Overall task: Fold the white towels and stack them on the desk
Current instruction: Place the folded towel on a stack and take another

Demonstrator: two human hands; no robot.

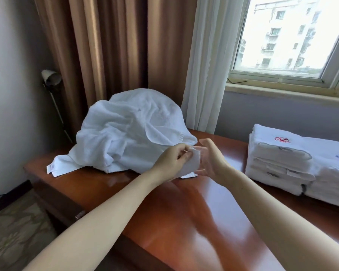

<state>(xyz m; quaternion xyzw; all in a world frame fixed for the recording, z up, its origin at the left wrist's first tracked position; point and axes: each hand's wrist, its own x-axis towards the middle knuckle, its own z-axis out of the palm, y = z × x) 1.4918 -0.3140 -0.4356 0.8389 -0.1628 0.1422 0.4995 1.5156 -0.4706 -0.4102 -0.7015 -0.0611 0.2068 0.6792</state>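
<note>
Towel (192,165) being drawn out for folding: over the bare, glossy front of the desk (184,222) both forearms reach in towards the middle. The left hand (170,163) pinches one corner of the towel between thumb and fingertips, lifting it just clear of the desk. The right hand (211,161) stands spread beside that corner, palm turned inward, gripping nothing; whether its fingers touch the cloth cannot be told. Behind the hands, the towel runs back into a crumpled pile (129,130) at the far left of the desk, with one labelled edge trailing forward. At right, well apart, sits a stack (282,163) of folded towels. Beyond hang a curtain (106,45) and a window (292,36). The step in hand appears to be selecting a towel. The next move probably requires the right hand to find a second corner, so that the towel can be pulled free of the pile.
</note>
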